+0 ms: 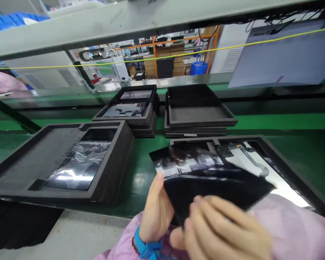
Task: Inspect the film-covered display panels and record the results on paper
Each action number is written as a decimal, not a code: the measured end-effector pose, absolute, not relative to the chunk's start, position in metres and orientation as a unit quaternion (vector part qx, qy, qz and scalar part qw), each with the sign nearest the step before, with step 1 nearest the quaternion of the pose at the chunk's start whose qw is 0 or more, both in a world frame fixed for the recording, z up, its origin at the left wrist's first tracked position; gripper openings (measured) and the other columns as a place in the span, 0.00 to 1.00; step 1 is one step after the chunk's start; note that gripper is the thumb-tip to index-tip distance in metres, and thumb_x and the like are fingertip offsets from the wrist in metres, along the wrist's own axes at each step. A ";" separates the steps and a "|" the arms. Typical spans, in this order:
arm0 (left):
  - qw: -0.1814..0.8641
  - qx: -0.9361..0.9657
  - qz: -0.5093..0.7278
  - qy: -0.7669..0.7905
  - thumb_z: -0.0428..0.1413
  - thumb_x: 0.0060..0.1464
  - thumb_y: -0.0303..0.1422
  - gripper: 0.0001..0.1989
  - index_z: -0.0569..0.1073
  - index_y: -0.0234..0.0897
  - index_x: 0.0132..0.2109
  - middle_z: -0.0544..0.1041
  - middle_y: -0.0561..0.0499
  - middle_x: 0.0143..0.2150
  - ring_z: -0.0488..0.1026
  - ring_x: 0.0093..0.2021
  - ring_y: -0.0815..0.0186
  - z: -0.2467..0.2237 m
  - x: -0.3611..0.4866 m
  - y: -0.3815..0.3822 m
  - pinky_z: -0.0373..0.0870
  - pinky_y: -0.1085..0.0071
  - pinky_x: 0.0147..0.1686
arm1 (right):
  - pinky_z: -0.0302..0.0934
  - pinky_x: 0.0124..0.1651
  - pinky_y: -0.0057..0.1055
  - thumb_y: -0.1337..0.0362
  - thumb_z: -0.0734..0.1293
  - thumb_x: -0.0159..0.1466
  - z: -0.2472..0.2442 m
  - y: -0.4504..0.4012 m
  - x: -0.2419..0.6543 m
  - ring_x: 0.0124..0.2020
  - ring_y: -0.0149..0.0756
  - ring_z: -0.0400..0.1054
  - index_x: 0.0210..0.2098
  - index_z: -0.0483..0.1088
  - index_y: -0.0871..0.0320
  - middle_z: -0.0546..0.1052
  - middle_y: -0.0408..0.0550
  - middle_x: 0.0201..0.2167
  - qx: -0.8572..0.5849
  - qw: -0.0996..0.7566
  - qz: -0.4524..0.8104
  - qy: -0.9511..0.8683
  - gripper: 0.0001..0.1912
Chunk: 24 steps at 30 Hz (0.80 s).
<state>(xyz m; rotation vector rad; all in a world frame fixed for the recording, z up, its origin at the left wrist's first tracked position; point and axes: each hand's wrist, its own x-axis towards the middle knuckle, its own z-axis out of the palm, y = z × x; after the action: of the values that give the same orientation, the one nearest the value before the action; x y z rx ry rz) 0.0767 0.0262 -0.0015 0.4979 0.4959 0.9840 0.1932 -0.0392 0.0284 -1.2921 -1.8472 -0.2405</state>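
Note:
My left hand (155, 209), with a blue band at the wrist, grips the left edge of a glossy black screen panel (186, 157), thumb along its side. Across the front of the panel lies a bent, dark glossy sheet (206, 186); whether it is attached to the panel I cannot tell. My right hand (224, 227), slightly blurred, has its fingers closed on the near edge of this sheet. Just beyond and right of my hands, a foam tray (262, 141) holds a screen panel with its pale back and flex cable (253, 160) showing.
At left, stacked dark foam trays (108, 180) hold a glossy screen panel (81, 160). Two more tray stacks stand behind: the left one (148, 115) has panels inside, the right one (200, 124) shows a bare top tray. A metal beam (141, 21) and yellow cord (178, 54) cross above.

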 end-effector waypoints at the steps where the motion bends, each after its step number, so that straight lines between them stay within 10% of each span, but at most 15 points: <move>1: 0.797 0.234 0.482 0.281 0.63 0.50 0.40 0.27 0.69 0.44 0.57 0.74 0.45 0.50 0.69 0.54 0.49 -0.004 0.075 0.028 0.64 0.55 0.55 | 0.73 0.41 0.31 0.67 0.63 0.61 0.020 -0.044 0.187 0.32 0.32 0.75 0.34 0.70 0.40 0.78 0.29 0.32 -0.491 0.413 -0.121 -0.758 0.11; 6: 0.717 0.297 0.519 0.357 0.65 0.44 0.27 0.35 0.64 0.43 0.59 0.75 0.48 0.47 0.70 0.52 0.51 -0.024 0.061 0.031 0.68 0.59 0.51 | 0.65 0.27 0.33 0.60 0.58 0.66 0.018 0.006 0.231 0.26 0.35 0.71 0.28 0.71 0.54 0.77 0.43 0.25 -0.505 0.433 -0.141 -0.733 0.15; 11: 0.701 0.398 0.485 0.337 0.64 0.47 0.29 0.26 0.69 0.44 0.54 0.73 0.49 0.51 0.69 0.53 0.53 -0.025 0.057 0.023 0.66 0.63 0.52 | 0.64 0.28 0.29 0.49 0.57 0.64 0.004 0.088 0.290 0.26 0.36 0.71 0.29 0.73 0.60 0.76 0.46 0.24 -0.663 0.423 0.222 -0.577 0.22; 14: 0.711 0.453 0.439 0.309 0.64 0.50 0.31 0.24 0.69 0.45 0.54 0.71 0.49 0.54 0.65 0.57 0.52 -0.028 0.057 0.021 0.64 0.64 0.53 | 0.64 0.29 0.30 0.50 0.57 0.63 -0.007 0.104 0.292 0.26 0.38 0.71 0.25 0.72 0.61 0.74 0.46 0.21 -0.665 0.439 0.215 -0.564 0.24; 19: 0.734 0.445 0.424 0.289 0.63 0.51 0.30 0.29 0.65 0.45 0.59 0.69 0.49 0.57 0.61 0.60 0.51 -0.027 0.059 0.023 0.60 0.61 0.58 | 0.63 0.54 0.39 0.61 0.62 0.63 -0.002 0.076 0.272 0.47 0.43 0.71 0.39 0.76 0.58 0.76 0.49 0.46 -0.636 0.520 0.038 -0.570 0.13; 24: 0.776 0.407 0.426 0.225 0.62 0.51 0.26 0.32 0.62 0.40 0.61 0.67 0.46 0.59 0.60 0.61 0.51 -0.009 0.055 0.024 0.53 0.58 0.62 | 0.53 0.64 0.46 0.63 0.63 0.64 0.005 0.029 0.269 0.59 0.45 0.61 0.32 0.74 0.55 0.65 0.47 0.59 -0.482 0.658 0.278 -0.507 0.08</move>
<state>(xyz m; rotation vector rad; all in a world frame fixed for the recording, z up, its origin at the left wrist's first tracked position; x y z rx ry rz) 0.0550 0.0239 -0.0089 0.8815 0.4861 0.9209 0.2692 0.0293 0.0052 -1.0916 -1.1487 0.6295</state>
